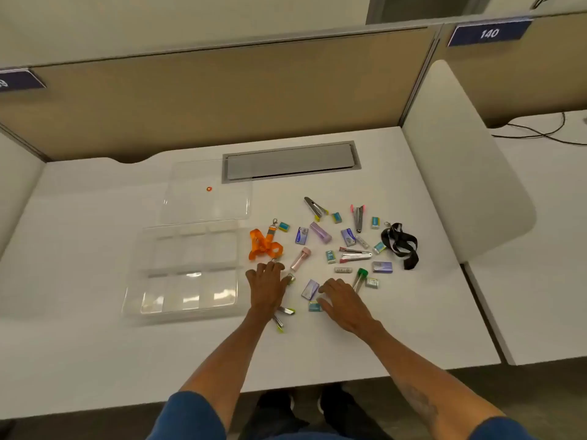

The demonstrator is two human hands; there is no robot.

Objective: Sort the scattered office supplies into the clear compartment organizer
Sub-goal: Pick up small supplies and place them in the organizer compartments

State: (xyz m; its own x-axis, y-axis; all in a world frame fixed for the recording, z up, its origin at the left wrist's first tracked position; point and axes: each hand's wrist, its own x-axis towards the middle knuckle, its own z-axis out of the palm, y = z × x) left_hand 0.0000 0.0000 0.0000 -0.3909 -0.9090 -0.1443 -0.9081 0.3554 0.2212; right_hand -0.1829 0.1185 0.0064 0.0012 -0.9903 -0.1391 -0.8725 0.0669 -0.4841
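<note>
head view, the setup: clear organizer (187,274) sits on the white desk (95,360) left of the mess, lid (206,192) lying flat just behind it. Every compartment looks empty from here, so I'd say the sorting hasn't really started.

head view, the pile: supplies are scattered to the right of the organizer. Orange lanyard (264,246) nearest it, black lanyard (401,244) way out on the far right, and staplers, staple boxes and little erasers in between.

head view, left hand (267,287): flat and spread, palm down, fingers open, holding nothing. It's lying over a small stapler (283,315) that pokes out from under the wrist, fingertips just short of the orange lanyard.

head view, right hand (343,301): also open and empty, fingers loosely curled, hovering next to a purple staple box (310,289) and touching or nearly touching a teal eraser (314,306). Can't tell which.

how I'd play it: pick one type and stick to it. The right hand is basically on the staple box, so pinch it by the long sides, lift it clear and drop it in a compartment.

watch out: stuff near the hands is packed tight, so lift straight up rather than sliding or you'll shove the neighbours around.

lanyards: probably do them last, bunched up, since they're floppy.
</note>
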